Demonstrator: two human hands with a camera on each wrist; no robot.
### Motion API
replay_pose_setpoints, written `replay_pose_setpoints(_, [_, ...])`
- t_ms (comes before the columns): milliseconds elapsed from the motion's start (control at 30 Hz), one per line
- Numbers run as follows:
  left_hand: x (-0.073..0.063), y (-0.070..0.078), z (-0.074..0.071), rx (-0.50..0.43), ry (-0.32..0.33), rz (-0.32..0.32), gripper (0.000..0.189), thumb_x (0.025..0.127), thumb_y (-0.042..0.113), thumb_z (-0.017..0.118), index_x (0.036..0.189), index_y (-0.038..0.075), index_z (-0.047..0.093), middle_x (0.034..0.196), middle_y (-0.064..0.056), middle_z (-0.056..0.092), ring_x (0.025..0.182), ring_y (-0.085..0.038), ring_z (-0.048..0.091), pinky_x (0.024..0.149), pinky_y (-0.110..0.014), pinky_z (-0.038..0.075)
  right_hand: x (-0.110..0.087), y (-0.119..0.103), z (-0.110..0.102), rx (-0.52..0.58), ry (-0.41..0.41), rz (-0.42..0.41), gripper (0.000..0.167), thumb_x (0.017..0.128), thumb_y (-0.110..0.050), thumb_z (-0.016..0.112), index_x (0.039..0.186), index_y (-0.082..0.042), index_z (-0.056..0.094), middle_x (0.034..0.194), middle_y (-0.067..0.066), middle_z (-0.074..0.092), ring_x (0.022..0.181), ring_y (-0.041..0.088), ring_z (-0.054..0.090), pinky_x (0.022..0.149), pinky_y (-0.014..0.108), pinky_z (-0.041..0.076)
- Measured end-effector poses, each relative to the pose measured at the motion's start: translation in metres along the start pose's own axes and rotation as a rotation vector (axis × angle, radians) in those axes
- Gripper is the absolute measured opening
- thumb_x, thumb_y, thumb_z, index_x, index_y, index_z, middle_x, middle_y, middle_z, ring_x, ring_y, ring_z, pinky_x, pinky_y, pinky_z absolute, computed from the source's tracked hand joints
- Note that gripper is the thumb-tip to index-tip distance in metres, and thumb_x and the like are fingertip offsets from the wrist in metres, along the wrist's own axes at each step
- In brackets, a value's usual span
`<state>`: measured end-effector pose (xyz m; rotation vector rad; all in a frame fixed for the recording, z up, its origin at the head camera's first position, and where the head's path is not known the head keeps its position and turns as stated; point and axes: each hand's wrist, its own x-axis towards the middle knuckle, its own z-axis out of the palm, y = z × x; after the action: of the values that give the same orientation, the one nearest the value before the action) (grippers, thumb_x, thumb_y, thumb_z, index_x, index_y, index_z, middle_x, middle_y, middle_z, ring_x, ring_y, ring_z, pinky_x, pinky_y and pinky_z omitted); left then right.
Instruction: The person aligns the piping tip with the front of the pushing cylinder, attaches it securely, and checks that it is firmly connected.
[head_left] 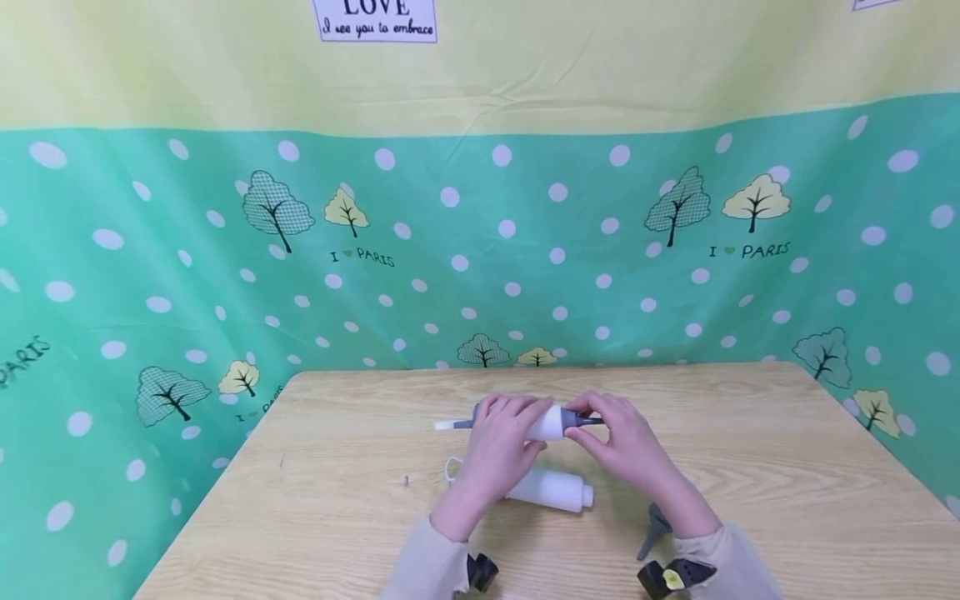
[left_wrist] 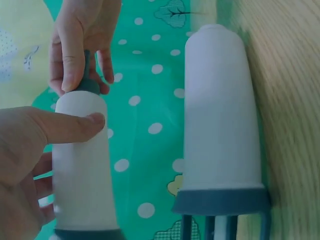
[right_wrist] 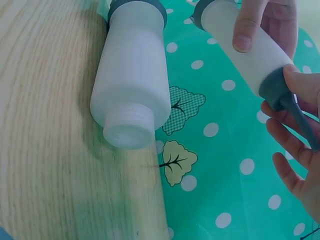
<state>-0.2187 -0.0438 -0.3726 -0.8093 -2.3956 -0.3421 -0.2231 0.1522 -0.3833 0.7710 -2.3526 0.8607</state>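
Observation:
My left hand [head_left: 495,450] grips the body of a white cylindrical bottle [left_wrist: 82,175], held sideways above the table. At its right end is a grey cap [right_wrist: 275,89] with a thin stem; my right hand [head_left: 630,442] pinches that cap between thumb and fingers. A grey rod with a pale tip [head_left: 444,425] sticks out at the left end. Closer to me lies a second white bottle [head_left: 553,488], its narrow neck [right_wrist: 131,127] bare. That bottle's other end has a grey collar [left_wrist: 222,201] with several prongs. In the head view, my left hand hides part of both bottles.
A loose grey piece with a stem [head_left: 654,530] lies beside my right forearm. A white loop [head_left: 450,468] shows left of the lying bottle. A tiny object [head_left: 406,481] rests on the wooden table [head_left: 337,517]. Behind the table hangs a green patterned cloth [head_left: 420,308].

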Motion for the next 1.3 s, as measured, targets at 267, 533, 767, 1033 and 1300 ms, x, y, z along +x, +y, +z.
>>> replay_pose_setpoints(267, [0.004, -0.013, -0.004, -0.077, -0.161, -0.016, 0.056, 0.075, 0.026, 0.072, 0.127, 0.021, 0.053, 0.118, 0.002, 0.061, 0.108, -0.019, 0.055, 0.096, -0.040, 0.036, 0.002, 0.002, -0.001, -0.043, -0.016, 0.025, 0.027, 0.077, -0.023, 0.071, 0.100, -0.016, 0.059, 0.089, -0.007, 0.064, 0.083, 0.011, 0.060, 0.080, 0.040, 0.043])
replay_pose_setpoints(533, [0.003, -0.025, 0.000, -0.099, -0.245, -0.044, 0.054, 0.079, 0.029, 0.066, 0.130, 0.020, 0.050, 0.118, 0.001, 0.060, 0.108, -0.017, 0.054, 0.096, -0.038, 0.036, 0.003, 0.006, -0.001, -0.009, -0.049, 0.043, 0.028, 0.078, -0.020, 0.071, 0.102, -0.014, 0.058, 0.092, -0.006, 0.063, 0.085, 0.013, 0.060, 0.080, 0.040, 0.043])
replay_pose_setpoints(767, [0.006, -0.032, 0.002, -0.113, -0.261, -0.056, 0.052, 0.075, 0.027, 0.070, 0.125, 0.020, 0.055, 0.115, 0.000, 0.062, 0.104, -0.017, 0.057, 0.094, -0.039, 0.038, 0.004, 0.011, 0.000, 0.018, -0.077, 0.068, 0.030, 0.078, -0.020, 0.071, 0.105, -0.014, 0.058, 0.094, -0.006, 0.064, 0.087, 0.014, 0.061, 0.081, 0.041, 0.043])
replay_pose_setpoints(1033, [0.009, -0.040, 0.012, -0.095, -0.292, -0.069, 0.048, 0.071, 0.024, 0.073, 0.117, 0.021, 0.060, 0.111, 0.003, 0.063, 0.100, -0.015, 0.058, 0.094, -0.038, 0.038, 0.009, 0.021, 0.009, 0.022, -0.210, 0.151, 0.031, 0.078, -0.024, 0.070, 0.107, -0.016, 0.060, 0.099, -0.005, 0.065, 0.092, 0.016, 0.060, 0.083, 0.041, 0.046])
replay_pose_setpoints(1300, [0.011, -0.044, 0.027, -0.098, -0.315, -0.122, 0.049, 0.068, 0.020, 0.076, 0.115, 0.019, 0.062, 0.111, 0.002, 0.063, 0.103, -0.017, 0.057, 0.096, -0.039, 0.035, 0.012, 0.028, 0.016, -0.027, -0.270, 0.193, 0.033, 0.076, -0.023, 0.071, 0.107, -0.015, 0.062, 0.097, -0.002, 0.066, 0.090, 0.018, 0.060, 0.081, 0.042, 0.046])
